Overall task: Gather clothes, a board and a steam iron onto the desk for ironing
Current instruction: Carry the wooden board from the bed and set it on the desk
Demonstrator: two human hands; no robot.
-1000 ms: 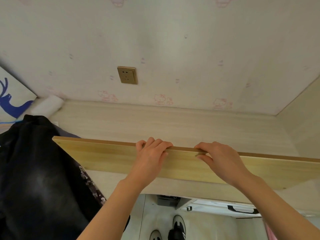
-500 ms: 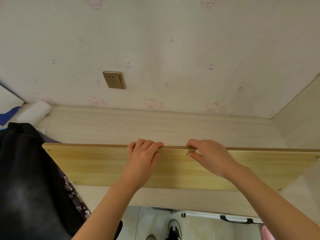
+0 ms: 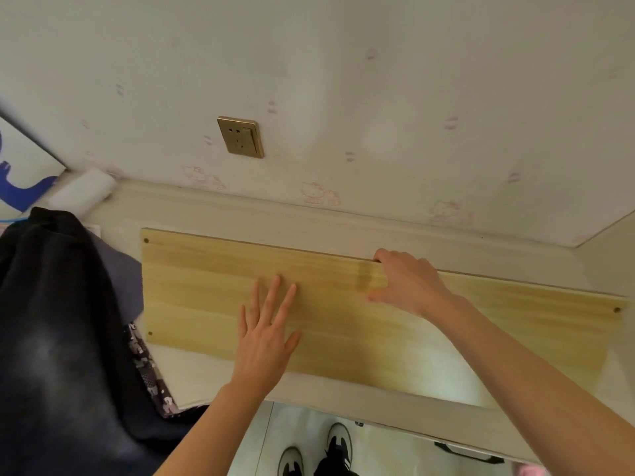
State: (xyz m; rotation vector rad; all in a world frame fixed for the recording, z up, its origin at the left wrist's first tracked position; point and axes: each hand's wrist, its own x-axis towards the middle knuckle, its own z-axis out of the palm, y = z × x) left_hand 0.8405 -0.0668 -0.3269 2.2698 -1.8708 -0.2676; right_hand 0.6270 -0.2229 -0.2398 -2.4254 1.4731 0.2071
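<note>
A long pale wooden board (image 3: pixel 481 331) lies nearly flat across the light desk (image 3: pixel 213 376). My left hand (image 3: pixel 266 333) rests on its face, palm down with fingers spread. My right hand (image 3: pixel 405 281) curls over the board's far edge and grips it. A heap of dark clothes (image 3: pixel 58 338) covers the desk's left end, with a patterned garment (image 3: pixel 147 372) at its edge next to the board's left end. No steam iron is in sight.
A brass wall socket (image 3: pixel 241 136) sits above the desk on cartoon-cat wallpaper. A white roll (image 3: pixel 84 188) lies in the back left corner beside a blue-and-white picture (image 3: pixel 20 173). A side panel (image 3: pixel 615 255) closes the right. My shoes (image 3: pixel 316 451) show on the floor below.
The board has tipped from standing on its edge down to nearly flat on the desk. My left hand left the top edge and now lies open on the board's face.
</note>
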